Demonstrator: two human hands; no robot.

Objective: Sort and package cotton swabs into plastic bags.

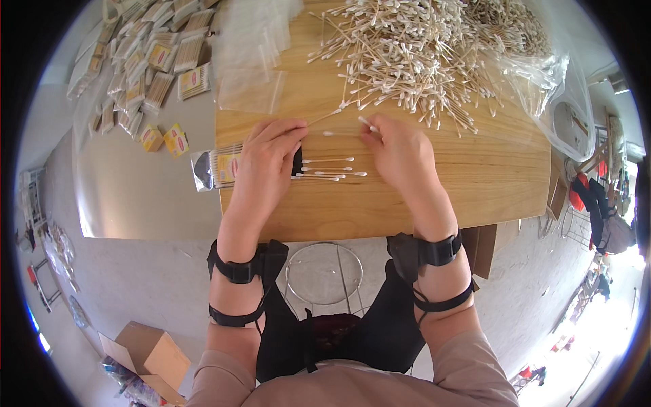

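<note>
My left hand [269, 159] lies over a clear packet of cotton swabs with a yellow label [227, 166], its fingers drawn together. Two swabs reach out from its fingertips, one of them a slanted cotton swab [324, 116]; how they are gripped is partly hidden. Beside the palm is a small black object [297, 161], mostly covered, with several loose swabs [332, 169] extending to its right. Between thumb and fingers, my right hand [400, 149] pinches a white-tipped cotton swab [367, 123], held just above the wooden tabletop [434, 200].
A large heap of cotton swabs [413, 54] covers the far side, next to a clear plastic bag [542, 74]. Flat clear bags [251, 68] lie far left of it. Filled packets [159, 57] and two small yellow boxes [175, 140] rest on the metal surface [135, 203].
</note>
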